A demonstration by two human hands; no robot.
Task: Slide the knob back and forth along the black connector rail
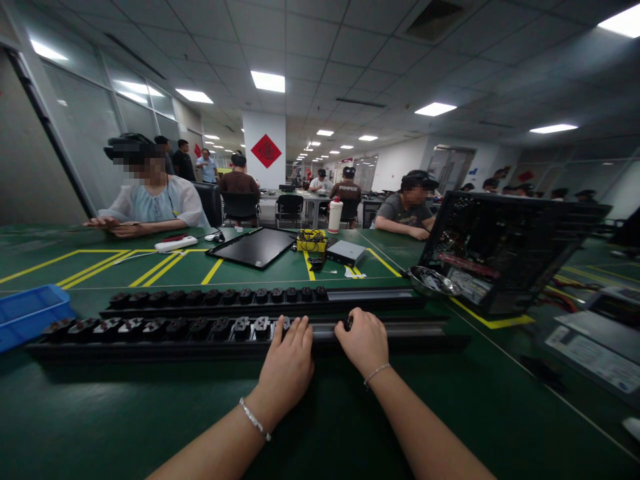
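Two long black track rails lie side by side across the table, the near rail (420, 341) and the far rail (380, 293). Both carry rows of socket modules, such as a white one (262, 325) and a black one (221, 327). My left hand (290, 367) lies over the near rail with extended fingers, partly covering the last module of the row. To its right, my right hand (366, 341) is closed at the same rail. Between its thumb and forefinger shows a small black round piece (347, 323), mostly hidden.
A blue bin (33, 313) is at the left. Behind the rails lie a dark flat panel (255, 247), a yellow box (312, 241) and a grey drive (346, 253). A metal bowl (434, 281) and an open computer case (500, 260) stand right. Two people sit across the table.
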